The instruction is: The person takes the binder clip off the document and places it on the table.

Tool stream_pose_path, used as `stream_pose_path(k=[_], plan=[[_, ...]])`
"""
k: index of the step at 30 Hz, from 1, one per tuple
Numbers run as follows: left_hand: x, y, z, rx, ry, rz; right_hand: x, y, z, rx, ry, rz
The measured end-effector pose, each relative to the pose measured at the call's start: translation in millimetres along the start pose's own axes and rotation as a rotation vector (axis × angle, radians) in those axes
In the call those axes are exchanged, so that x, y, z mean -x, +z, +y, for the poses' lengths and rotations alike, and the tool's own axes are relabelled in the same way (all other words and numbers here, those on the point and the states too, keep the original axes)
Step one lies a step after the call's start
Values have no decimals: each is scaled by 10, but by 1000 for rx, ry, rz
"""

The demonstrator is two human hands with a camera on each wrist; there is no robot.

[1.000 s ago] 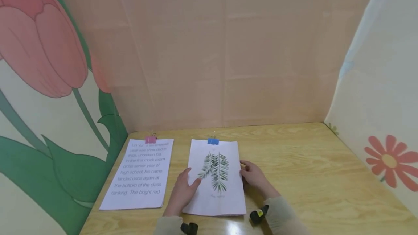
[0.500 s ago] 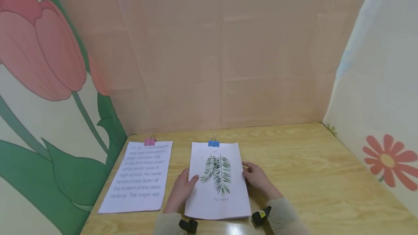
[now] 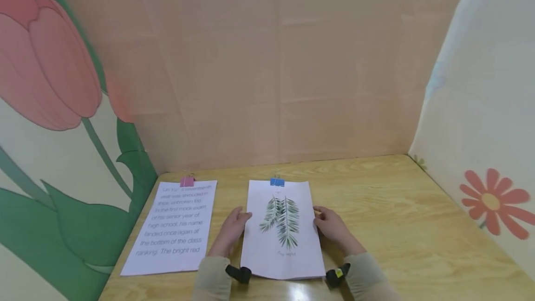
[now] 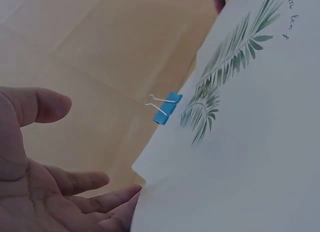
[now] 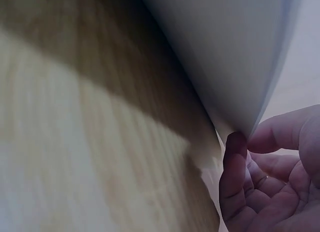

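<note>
A stack of white sheets (image 3: 259, 250), printed with green palm leaves and held by a blue binder clip (image 3: 277, 182) at its far edge, is between my hands in the head view. My left hand (image 3: 231, 230) is at the stack's left edge. In the left wrist view its thumb stands apart from the paper (image 4: 250, 157), while the fingertips touch the edge. The right hand (image 3: 336, 230) pinches the right edge; the right wrist view shows the thumb and a finger (image 5: 234, 164) on either side of the sheets (image 5: 225, 46), which cast a shadow on the table.
To the left lies another white stack (image 3: 167, 231) with large printed text and a pink binder clip (image 3: 187, 181). Both rest on a wood-grain table (image 3: 397, 226). A peach cloth (image 3: 271, 82) hangs behind, with flower-printed panels on both sides.
The left thumb has come off the top sheet and moved left to the stack's edge. The palm-leaf stack has shifted slightly right in view, with the right hand still at its edge.
</note>
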State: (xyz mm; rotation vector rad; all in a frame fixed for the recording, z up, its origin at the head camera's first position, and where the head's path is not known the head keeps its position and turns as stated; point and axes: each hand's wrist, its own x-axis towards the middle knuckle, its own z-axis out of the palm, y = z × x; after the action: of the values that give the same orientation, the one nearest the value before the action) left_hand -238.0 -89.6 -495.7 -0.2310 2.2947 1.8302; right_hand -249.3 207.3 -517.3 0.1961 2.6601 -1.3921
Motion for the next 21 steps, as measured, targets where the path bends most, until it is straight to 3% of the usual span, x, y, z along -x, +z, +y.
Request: stream_pose_path(k=[6, 10, 15, 21], plan=[[-13, -33, 15, 111, 61, -126, 14, -110, 42, 14, -30, 23], [-32, -56, 23, 117, 71, -174, 9, -166, 72, 25, -62, 42], [-91, -22, 55, 69, 44, -160, -2, -194, 86, 16, -36, 32], [-182, 31, 95, -90, 17, -147, 5, -203, 131, 35, -3, 22]])
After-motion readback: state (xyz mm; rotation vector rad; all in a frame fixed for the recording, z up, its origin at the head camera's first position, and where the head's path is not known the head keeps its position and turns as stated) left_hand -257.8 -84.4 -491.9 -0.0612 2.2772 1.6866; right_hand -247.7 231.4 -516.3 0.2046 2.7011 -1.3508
